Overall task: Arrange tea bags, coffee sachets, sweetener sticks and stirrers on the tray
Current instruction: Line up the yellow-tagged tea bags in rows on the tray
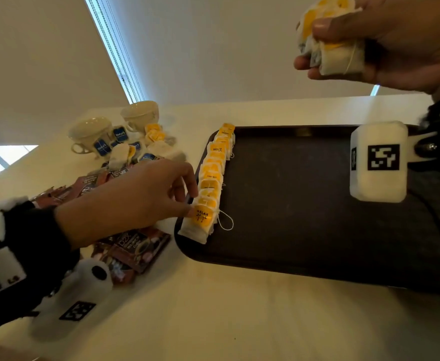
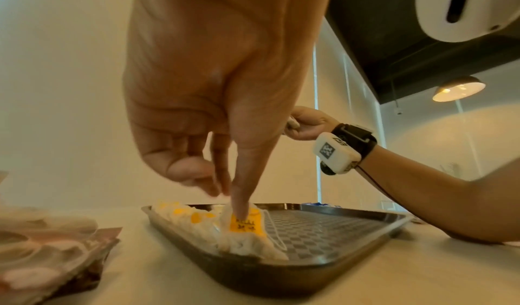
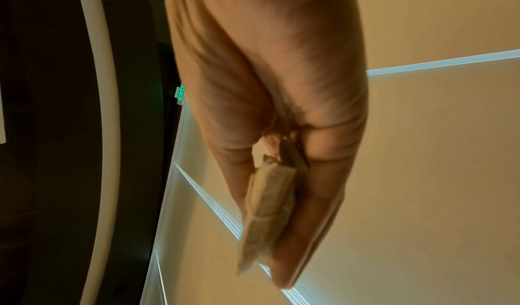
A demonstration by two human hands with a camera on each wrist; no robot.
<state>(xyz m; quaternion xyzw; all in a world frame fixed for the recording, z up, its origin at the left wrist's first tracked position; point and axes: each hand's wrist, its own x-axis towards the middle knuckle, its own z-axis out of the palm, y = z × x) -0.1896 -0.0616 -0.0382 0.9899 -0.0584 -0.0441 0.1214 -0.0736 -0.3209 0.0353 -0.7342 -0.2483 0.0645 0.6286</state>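
A dark tray (image 1: 318, 204) lies on the pale table. A row of tea bags (image 1: 213, 168) with yellow tags runs along its left edge. My left hand (image 1: 193, 203) is at the near end of the row. Its thumb lies on the yellow tag of the nearest tea bag (image 1: 200, 222) and its fingertips sit just behind the bag's top edge. In the left wrist view the thumb comes straight down onto that tea bag (image 2: 247, 236) inside the tray (image 2: 337, 232). My right hand (image 1: 315, 48) is raised above the tray's far right and grips a bundle of tea bags (image 1: 336, 56) (image 3: 267, 209).
Brown coffee sachets (image 1: 135, 251) lie spread on the table left of the tray, under my left forearm. Further back stand two white cups (image 1: 91, 134), with blue-labelled sachets (image 1: 100, 148) and loose tea bags (image 1: 156, 136). Bare table (image 1: 239, 321) stretches in front of the tray.
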